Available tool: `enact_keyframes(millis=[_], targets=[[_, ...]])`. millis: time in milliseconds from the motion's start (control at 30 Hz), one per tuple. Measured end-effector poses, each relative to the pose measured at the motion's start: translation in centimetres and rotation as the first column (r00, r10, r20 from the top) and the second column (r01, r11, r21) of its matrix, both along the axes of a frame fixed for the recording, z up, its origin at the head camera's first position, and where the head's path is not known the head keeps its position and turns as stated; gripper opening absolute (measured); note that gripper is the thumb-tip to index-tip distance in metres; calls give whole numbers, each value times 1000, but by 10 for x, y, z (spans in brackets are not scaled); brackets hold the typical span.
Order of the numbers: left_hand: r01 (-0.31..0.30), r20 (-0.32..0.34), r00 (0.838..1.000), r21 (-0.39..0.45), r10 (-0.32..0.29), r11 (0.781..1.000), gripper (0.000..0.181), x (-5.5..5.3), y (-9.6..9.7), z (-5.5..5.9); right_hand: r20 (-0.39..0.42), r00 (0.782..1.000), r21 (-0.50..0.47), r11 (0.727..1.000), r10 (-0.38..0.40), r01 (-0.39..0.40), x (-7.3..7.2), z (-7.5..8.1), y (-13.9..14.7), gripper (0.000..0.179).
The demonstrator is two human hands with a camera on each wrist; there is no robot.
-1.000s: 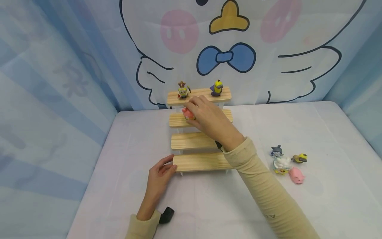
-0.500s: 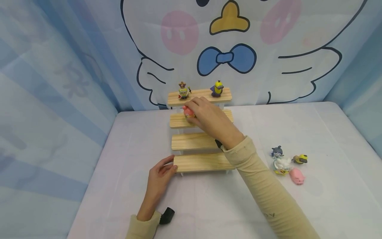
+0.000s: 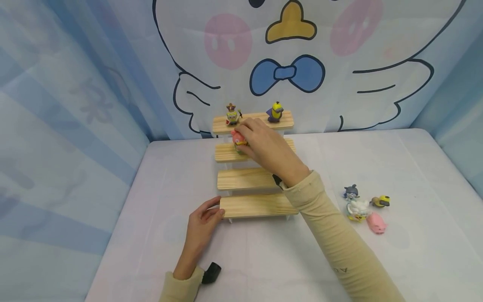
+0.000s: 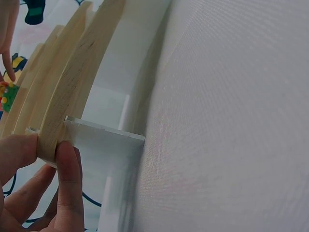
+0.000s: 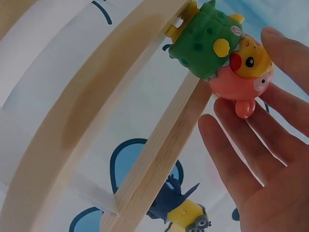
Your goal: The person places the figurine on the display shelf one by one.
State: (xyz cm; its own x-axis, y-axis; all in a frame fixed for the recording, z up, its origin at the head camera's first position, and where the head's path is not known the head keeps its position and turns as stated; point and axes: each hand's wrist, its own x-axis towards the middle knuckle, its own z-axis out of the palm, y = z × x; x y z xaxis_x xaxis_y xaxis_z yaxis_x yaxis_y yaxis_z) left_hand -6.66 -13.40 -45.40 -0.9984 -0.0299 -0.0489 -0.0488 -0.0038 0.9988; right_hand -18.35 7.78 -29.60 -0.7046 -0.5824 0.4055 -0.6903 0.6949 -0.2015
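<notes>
A person's right hand (image 3: 269,149) holds a small figurine (image 5: 203,46) with a pink head and green body, thumb and fingers curved narrowly around the head. The figurine is at the left part of the second-highest board of a four-step wooden stand (image 3: 256,205), its yellow feet against the wood. The left hand (image 3: 201,228) pinches the left end of the lowest board between thumb and fingers. On the top board stand a crowned figurine (image 3: 232,115), at left, and a purple-caped yellow figurine (image 3: 276,112), at right. On the white table (image 3: 302,264), well to the right, a gray figurine (image 3: 351,192), a white figurine (image 3: 357,209), a pink pig (image 3: 377,223) and a yellow-and-brown figurine (image 3: 381,201) sit clustered. Behind hangs a cartoon-printed backdrop (image 3: 230,40).
</notes>
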Motion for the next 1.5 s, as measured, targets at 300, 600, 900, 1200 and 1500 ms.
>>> enact_keyframes(millis=[300, 600, 900, 1200, 1500], targets=[[-2, -3, 1000, 0, 2, 1000, 43, 1, 1, 3, -23, 1000, 18, 1000, -7, 8, 1, 1, 3, 46], [0, -23, 1000, -3, -1, 1000, 43, 2, 2, 2, -48, 999, 10, 1000, -10, 10, 4, 1, 9, 47], [-6, -12, 1000, 6, 6, 1000, 43, 2, 2, 4, -71, 997, -4, 1000, -27, 27, 11, 6, 22, 43], [-10, -5, 1000, 17, 10, 1000, 43, 2, 1, 3, -99, 994, -19, 999, -42, 40, 19, 6, 38, 44], [1, -14, 1000, 16, -1, 1000, 43, 1, 2, 2, -73, 992, 10, 995, -98, 99, 29, 1, 58, 48]])
